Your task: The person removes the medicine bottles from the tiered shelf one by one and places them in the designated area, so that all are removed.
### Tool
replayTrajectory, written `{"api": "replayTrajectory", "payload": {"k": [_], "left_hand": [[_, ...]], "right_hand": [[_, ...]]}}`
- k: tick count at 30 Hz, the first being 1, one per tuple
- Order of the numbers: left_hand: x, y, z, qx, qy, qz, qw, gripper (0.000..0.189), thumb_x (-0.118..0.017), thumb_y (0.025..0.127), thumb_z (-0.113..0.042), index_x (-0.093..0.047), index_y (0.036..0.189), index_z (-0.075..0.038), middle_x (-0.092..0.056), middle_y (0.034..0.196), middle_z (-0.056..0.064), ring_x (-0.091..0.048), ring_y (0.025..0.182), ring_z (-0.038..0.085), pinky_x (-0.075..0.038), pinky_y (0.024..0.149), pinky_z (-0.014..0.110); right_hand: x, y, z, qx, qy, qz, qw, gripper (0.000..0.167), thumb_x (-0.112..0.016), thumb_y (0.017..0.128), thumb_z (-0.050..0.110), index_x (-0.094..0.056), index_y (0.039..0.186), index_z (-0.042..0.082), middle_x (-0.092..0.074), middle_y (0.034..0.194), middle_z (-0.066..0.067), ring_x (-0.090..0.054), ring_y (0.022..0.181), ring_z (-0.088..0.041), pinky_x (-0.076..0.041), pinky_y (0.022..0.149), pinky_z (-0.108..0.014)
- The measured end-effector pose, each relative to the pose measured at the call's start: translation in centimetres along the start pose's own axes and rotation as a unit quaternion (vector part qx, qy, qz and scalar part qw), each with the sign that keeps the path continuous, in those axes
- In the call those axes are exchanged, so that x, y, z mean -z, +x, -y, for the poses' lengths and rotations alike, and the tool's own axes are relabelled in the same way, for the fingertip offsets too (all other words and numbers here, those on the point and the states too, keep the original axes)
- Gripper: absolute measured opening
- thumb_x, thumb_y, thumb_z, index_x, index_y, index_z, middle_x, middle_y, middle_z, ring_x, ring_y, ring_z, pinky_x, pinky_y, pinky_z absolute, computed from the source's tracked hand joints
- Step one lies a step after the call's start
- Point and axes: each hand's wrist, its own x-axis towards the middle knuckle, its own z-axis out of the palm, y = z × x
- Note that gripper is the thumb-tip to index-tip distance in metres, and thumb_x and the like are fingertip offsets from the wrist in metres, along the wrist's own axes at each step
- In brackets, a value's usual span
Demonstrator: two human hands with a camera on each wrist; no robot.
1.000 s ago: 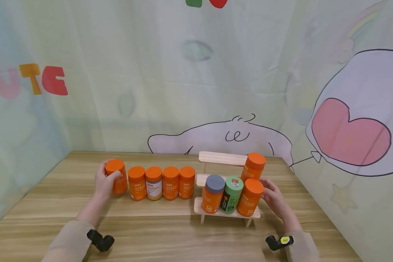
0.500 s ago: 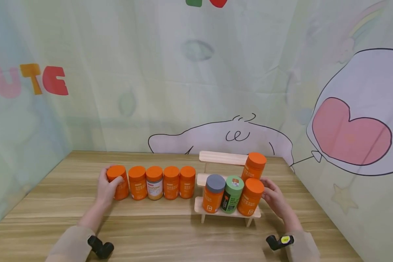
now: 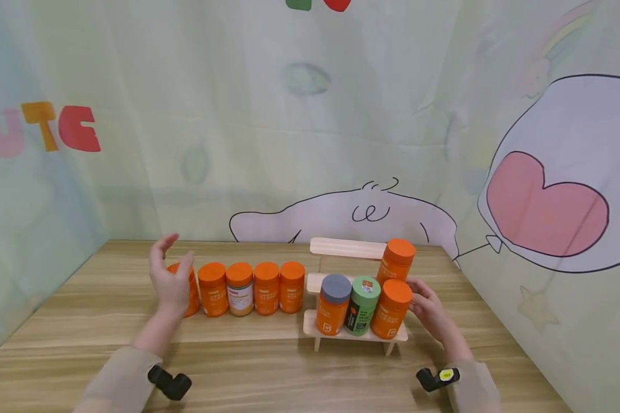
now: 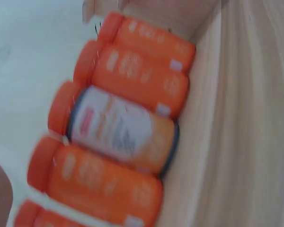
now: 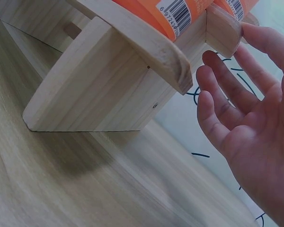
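Note:
My left hand (image 3: 169, 287) is raised at the leftmost orange jar (image 3: 193, 298), its fingers spread and the jar partly hidden behind it. To its right stand several jars in a row, among them an orange-lidded jar with a white label (image 3: 240, 297). My right hand (image 3: 431, 310) is beside the stepped wooden rack (image 3: 348, 248); in the right wrist view a fingertip touches a shelf end and the other fingers are loosely bent, holding nothing. On the bottom step are a grey-lidded orange jar (image 3: 333, 310), a green jar (image 3: 362, 307) and an orange jar (image 3: 391, 312).
Another orange jar (image 3: 396, 261) stands higher on the rack, at its right end. The wooden table (image 3: 268, 373) runs back to a printed curtain (image 3: 196, 115). A second curtain side closes in on the right.
The leftmost jar was lowered upright onto the table beside the row. My left hand then let it go and its fingers spread upward. My right hand stays by the rack.

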Motion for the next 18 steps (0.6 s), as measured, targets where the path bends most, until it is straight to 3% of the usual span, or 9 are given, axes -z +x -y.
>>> {"api": "replayTrajectory", "payload": {"k": [4, 9, 18], "left_hand": [[-3.1, -0.5, -2.5, -0.035, -0.026, 0.062, 0.9971, 0.046, -0.059, 0.086, 0.005, -0.05, 0.131, 0.009, -0.053, 0.126, -0.005, -0.04, 0.122, 0.0, -0.024, 0.115, 0.036], [-7.3, -1.2, -4.8, -0.077, -0.059, 0.134, 0.9863, 0.05, -0.062, 0.084, 0.008, -0.051, 0.132, 0.007, -0.053, 0.134, 0.019, -0.043, 0.127, 0.009, -0.027, 0.114, 0.039], [-14.7, -3.1, -8.1, -0.104, -0.126, 0.235, 0.9582, 0.058, -0.069, 0.083, 0.004, -0.048, 0.137, 0.003, -0.051, 0.14, 0.021, -0.044, 0.133, 0.03, -0.032, 0.114, 0.053]], "right_hand": [[0.2, 0.0, 0.1, -0.005, -0.005, -0.002, 1.0, 0.039, -0.032, 0.102, 0.006, -0.056, 0.121, 0.031, -0.06, 0.119, 0.015, -0.059, 0.108, -0.001, -0.05, 0.092, -0.018], [0.2, 0.0, 0.2, 0.001, 0.001, -0.001, 1.0, 0.04, -0.032, 0.102, 0.005, -0.056, 0.121, 0.031, -0.06, 0.118, 0.015, -0.059, 0.107, -0.001, -0.05, 0.092, -0.019], [-0.1, 0.0, -0.1, 0.016, 0.027, 0.016, 0.9994, 0.045, -0.03, 0.101, 0.001, -0.058, 0.122, 0.029, -0.061, 0.117, 0.014, -0.06, 0.105, -0.001, -0.05, 0.091, -0.019]]}}
